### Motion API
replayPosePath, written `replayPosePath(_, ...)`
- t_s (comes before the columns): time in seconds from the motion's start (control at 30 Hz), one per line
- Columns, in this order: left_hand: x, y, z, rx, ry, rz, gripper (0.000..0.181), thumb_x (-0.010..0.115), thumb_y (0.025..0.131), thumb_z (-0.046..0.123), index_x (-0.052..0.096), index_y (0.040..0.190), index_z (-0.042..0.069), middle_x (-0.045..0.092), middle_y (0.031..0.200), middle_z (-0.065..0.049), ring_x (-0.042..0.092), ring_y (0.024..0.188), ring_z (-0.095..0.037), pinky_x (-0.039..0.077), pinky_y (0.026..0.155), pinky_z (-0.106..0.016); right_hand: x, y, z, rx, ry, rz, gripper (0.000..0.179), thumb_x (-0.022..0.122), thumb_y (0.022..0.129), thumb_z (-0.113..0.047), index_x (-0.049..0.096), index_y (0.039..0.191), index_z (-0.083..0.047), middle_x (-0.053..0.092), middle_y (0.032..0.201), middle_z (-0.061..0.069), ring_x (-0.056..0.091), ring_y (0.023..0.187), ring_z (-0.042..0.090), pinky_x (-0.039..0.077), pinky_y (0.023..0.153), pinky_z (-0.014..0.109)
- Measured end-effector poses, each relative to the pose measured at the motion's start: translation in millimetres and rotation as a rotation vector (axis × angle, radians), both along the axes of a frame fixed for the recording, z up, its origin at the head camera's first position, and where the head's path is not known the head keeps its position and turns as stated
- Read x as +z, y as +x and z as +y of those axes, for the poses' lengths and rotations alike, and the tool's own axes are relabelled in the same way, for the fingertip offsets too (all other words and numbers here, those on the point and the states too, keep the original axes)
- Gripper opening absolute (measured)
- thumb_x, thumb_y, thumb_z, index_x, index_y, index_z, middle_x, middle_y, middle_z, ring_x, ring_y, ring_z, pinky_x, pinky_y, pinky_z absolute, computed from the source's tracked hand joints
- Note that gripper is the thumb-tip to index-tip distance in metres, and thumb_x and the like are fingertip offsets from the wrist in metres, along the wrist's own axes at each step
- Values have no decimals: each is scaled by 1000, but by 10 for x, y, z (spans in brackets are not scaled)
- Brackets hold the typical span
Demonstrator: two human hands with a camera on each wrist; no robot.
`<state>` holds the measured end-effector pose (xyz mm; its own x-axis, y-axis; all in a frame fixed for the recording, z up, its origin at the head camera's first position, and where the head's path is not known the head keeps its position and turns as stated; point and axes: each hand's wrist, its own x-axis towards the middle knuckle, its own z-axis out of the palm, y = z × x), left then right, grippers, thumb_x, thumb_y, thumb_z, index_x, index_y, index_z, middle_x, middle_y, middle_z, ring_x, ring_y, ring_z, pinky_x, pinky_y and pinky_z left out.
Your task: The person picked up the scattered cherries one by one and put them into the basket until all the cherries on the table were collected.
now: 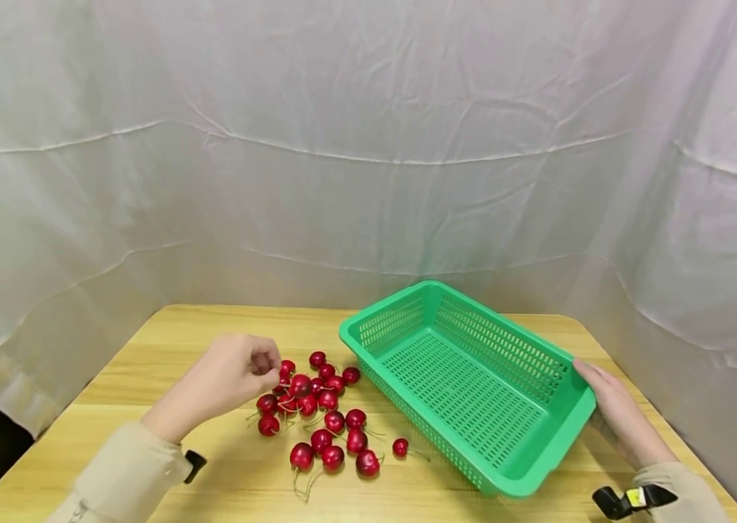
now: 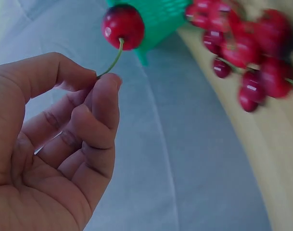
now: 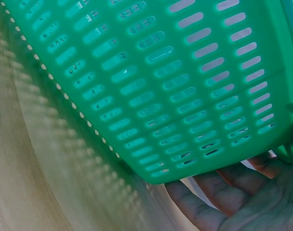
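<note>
Between thumb and index finger, my left hand [image 1: 231, 374] pinches the green stem of a red cherry [image 2: 123, 29], and the fruit hangs free beyond the fingertips in the left wrist view. That hand is over the left side of a loose pile of cherries [image 1: 327, 399], several with stems. My right hand [image 1: 620, 414] grips the near right end of a green plastic basket [image 1: 519, 485]. Its thumb lies over the rim, while the fingers [image 3: 194, 204] reach under the lower edge in the right wrist view. Nothing lies inside the slotted basket.
Everything is on a light wooden table [image 1: 211, 319]. One small cherry [image 1: 400, 447] lies apart from the pile, near the basket's long side. Pale cloth [image 1: 368, 203] hangs behind the table and along both sides.
</note>
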<state>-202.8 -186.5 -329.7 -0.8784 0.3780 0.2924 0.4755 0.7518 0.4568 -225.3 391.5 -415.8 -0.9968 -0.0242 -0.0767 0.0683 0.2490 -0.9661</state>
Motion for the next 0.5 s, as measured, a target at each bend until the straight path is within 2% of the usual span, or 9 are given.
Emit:
replayPosePath(0.1,83,-105,147,-9,11,20,18,74,85,3,72,79,19,68,70,11,59,64,-4,51,63,-23,-9,6,5,4,-22,9,52,36,117,-45,48,143,-1,75,103,-10,74,90,8,65,79,30)
replayPosePath(0.17,131,-181,253,-20,28,34,17,73,86,3,73,80,18,70,71,10,60,64,-4,52,64,-24,-11,10,2,1,-26,11,49,36,117,-45,49,141,-3,75,103,-9,74,90,9,65,79,30)
replayPosePath(0.23,174,-257,368,-30,47,45,15,73,87,3,75,81,18,71,71,9,61,64,-5,53,64,-25,-10,13,-3,-2,-16,9,55,36,117,-46,46,145,1,74,103,-10,74,91,8,64,79,29)
replayPosePath(0.33,234,-359,542,-42,91,28,14,72,88,4,77,83,16,73,73,8,62,64,-7,54,66,-27,-4,16,-14,-8,7,3,69,34,117,-48,33,155,10,74,103,-14,74,91,6,64,80,28)
replayPosePath(0.5,287,-521,828,-48,152,8,11,72,89,4,79,86,13,76,77,4,65,68,-9,57,71,-29,8,17,-24,-17,30,8,77,33,117,-49,24,160,14,73,103,-17,73,92,5,64,81,27)
